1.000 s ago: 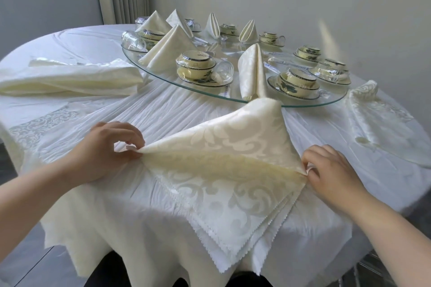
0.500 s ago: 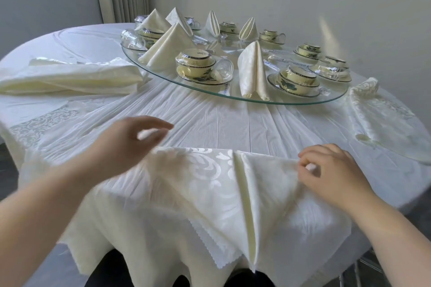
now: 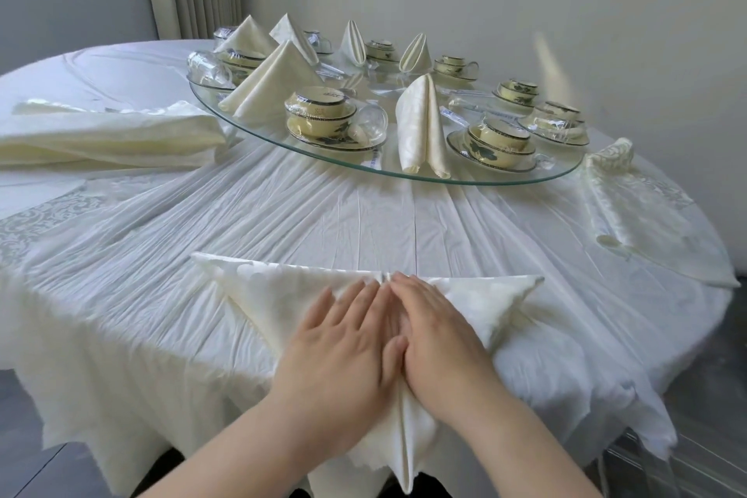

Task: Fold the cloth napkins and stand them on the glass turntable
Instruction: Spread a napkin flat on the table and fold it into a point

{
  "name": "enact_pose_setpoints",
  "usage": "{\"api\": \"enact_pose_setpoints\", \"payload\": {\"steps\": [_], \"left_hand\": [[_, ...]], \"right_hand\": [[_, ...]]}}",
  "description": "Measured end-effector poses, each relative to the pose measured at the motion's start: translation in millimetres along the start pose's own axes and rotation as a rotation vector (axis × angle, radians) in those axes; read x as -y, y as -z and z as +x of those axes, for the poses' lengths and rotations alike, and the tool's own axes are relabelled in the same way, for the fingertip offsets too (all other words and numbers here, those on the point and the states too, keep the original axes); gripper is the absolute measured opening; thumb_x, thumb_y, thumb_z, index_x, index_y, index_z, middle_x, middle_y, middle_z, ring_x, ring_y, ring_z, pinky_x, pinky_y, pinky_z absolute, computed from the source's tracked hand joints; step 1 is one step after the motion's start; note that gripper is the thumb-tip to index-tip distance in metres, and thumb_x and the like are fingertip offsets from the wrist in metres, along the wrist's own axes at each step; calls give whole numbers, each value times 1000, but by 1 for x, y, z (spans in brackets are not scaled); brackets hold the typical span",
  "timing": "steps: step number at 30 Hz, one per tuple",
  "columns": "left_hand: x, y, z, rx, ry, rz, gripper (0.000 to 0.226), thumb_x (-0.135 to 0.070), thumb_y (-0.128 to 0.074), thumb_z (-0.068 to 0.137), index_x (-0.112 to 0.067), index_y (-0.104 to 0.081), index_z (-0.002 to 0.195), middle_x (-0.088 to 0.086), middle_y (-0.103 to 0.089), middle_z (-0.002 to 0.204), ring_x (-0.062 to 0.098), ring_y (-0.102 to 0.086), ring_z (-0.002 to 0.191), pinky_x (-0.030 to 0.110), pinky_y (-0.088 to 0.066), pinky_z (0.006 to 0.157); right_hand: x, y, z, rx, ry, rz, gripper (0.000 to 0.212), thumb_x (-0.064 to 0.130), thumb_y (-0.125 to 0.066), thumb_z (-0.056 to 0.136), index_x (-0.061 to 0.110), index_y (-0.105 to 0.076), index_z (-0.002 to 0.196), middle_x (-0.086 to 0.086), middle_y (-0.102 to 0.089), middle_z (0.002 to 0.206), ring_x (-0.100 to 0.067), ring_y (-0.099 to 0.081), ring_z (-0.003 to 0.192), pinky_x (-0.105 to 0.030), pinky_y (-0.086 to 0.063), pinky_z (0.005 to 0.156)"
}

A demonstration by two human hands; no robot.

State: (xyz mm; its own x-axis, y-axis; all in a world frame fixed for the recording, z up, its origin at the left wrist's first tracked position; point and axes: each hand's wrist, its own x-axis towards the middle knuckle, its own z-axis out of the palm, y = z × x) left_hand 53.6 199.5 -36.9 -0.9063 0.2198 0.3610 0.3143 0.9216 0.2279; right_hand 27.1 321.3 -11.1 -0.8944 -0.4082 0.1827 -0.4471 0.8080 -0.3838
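1. Left of the glass turntable point(image 3: 485, 179), just beside its rim, a pile of flat napkins point(image 3: 109, 137) lay on the white tablecloth point(image 3: 283, 214).
2. On the turntable's left part a tent-shaped napkin point(image 3: 271, 85) stood upright, with two more standing behind it among wrapped cups.
3. In front of the turntable and well apart from it, at the table's near edge, the napkin being folded point(image 3: 258, 291) lay flat. Its long edge faced the turntable, its two flaps met at a centre seam, and its point hung over the table edge.
4. The left hand point(image 3: 343, 340) lay flat on the left flap, with straight, close-set fingers pressing down beside the seam.
5. The right hand point(image 3: 440, 340) pressed the right flap the same way, flat and straight-fingered, touching the left hand along the seam.
6. At the turntable's front rim a tall folded napkin point(image 3: 420, 125) stood upright between two wrapped cup-and-saucer sets point(image 3: 323, 117).
7. Right of the turntable, just beside its rim, a loose napkin point(image 3: 630, 206) lay spread on the tablecloth, its far end rolled.
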Motion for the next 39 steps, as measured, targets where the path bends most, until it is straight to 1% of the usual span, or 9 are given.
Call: {"api": "enact_pose_setpoints", "payload": {"steps": [3, 8, 12, 15, 22, 25, 29, 34, 39], "left_hand": [[1, -7, 0, -56, -16, 94, 72, -35, -4, 98, -5, -69, 105, 6, -70, 106, 19, -65, 101, 34, -30, 92], [1, -13, 1, -104, -32, 124, 75, -36, -2, 97, -4, -70, 102, 7, -70, 104, 20, -66, 99, 35, -31, 90], [1, -14, 2, -149, -32, 159, 70, -36, -9, 97, -4, -71, 101, 7, -70, 103, 20, -66, 98, 35, -31, 90], [1, -16, 1, -199, -39, 185, 54, -36, -31, 84, -3, -71, 100, 9, -70, 102, 21, -67, 98, 36, -31, 90], [-2, -13, 2, -181, -1, 166, 54, -36, -35, 78, -3, -71, 99, 8, -70, 102, 21, -67, 98, 36, -30, 90], [-3, -12, 2, -160, 8, 156, 54, -36, -35, 77, -3, -71, 98, 8, -71, 101, 21, -67, 97, 35, -30, 89], [-4, -12, 1, -155, 19, 145, 54, -37, -35, 77, -2, -71, 98, 10, -70, 102, 22, -67, 97, 36, -31, 89], [-3, -10, 0, -101, 63, 110, 58, -39, -35, 78, 0, -69, 103, 11, -69, 105, 24, -65, 101, 35, -30, 91], [2, -2, 1, 78, 116, 21, 61, -45, -28, 84, -6, -70, 105, 7, -69, 108, 19, -64, 103, 31, -33, 95]], "right_hand": [[-1, 4, -1, 15, -58, 111, 52, 6, -37, 93, 20, -22, 140, 4, -29, 146, -8, -24, 134, -7, -13, 98], [-9, 11, 3, 88, -76, 200, 49, 4, -33, 95, 21, -27, 140, 8, -30, 146, -3, -24, 133, 1, -10, 89], [-17, 6, 4, 166, 0, -50, 49, 30, -27, 99, 24, -13, 146, 10, -4, 155, 0, 0, 140, -9, 10, 103], [-28, 9, 4, 190, -77, -208, 63, 53, -3, 89, 27, -5, 147, 9, 6, 155, -3, 8, 141, -17, 12, 107], [-65, 44, 2, 117, -309, -268, 50, 21, -22, 100, 19, -7, 147, 3, 0, 156, -8, 1, 142, -21, 6, 111], [-48, 47, 12, -34, -143, -175, 51, 5, -29, 96, 18, -21, 145, 4, -11, 154, -7, -6, 141, -14, 5, 108], [-12, 21, 21, 102, 65, -14, 45, 16, -23, 99, 19, -23, 144, 8, -13, 153, -2, -8, 140, -5, 6, 102], [-15, -1, 25, 151, 53, -138, 85, 48, 11, 68, 28, -19, 145, 13, -12, 153, 0, -6, 140, -8, 11, 101], [-15, -2, 25, 169, 35, -181, 99, 50, 17, 55, 30, -22, 144, 13, -12, 153, -1, -6, 140, -8, 13, 100]]}}
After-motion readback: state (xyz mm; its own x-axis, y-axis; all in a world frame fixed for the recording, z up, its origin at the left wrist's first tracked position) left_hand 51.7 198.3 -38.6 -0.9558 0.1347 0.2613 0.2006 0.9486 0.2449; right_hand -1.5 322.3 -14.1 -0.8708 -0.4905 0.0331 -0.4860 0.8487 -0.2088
